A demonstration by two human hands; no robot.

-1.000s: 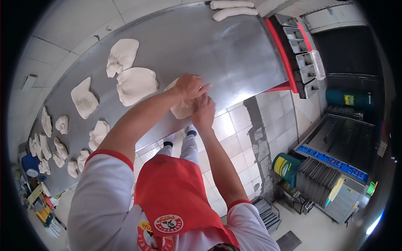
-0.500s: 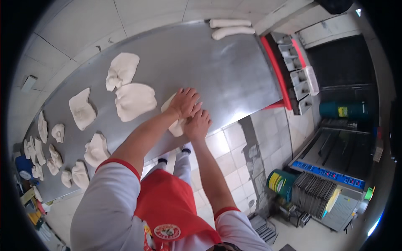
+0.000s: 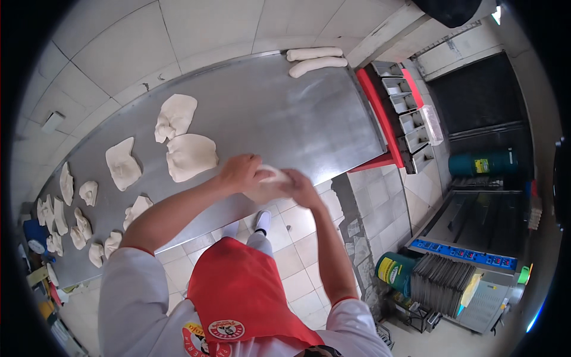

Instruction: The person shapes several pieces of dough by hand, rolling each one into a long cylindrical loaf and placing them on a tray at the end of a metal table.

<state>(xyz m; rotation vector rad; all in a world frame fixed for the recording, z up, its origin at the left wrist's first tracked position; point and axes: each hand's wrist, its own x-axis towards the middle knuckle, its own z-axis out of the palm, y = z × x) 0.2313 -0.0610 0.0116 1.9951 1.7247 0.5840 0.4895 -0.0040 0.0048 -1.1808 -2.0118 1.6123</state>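
The dough piece [image 3: 260, 195] is between the two hands, at the near edge of the worktop [image 3: 256, 113]; the left grip [image 3: 239, 171] is clamped on its left side, with the fingers curled in over the far edge; the right grip [image 3: 302, 189] looks closed on its right side, though blur hides just how the fingers sit; whether the lower part of the dough touches the metal, I cannot tell; a paler fold of it stands up between the two sets of fingers, and the rest spreads toward the apron [image 3: 235, 273], below the knuckles; so the dough lies between the grips and a little nearer the body than the fingertips

As for handling, I judge it light enough for two hands, soft and limp, likely to stretch under its own weight and to thin or tear if pinched at one spot; it may cling slightly to skin rather than slip; the best hold would be at opposite edges, with broad fingers and the thumbs laid flat; to the left lie a flat dough sheet [image 3: 191, 157], near the left forearm, and a folded dough sheet [image 3: 176, 116] just beyond it; two dough rolls [image 3: 318, 66] rest side by side at the far right corner
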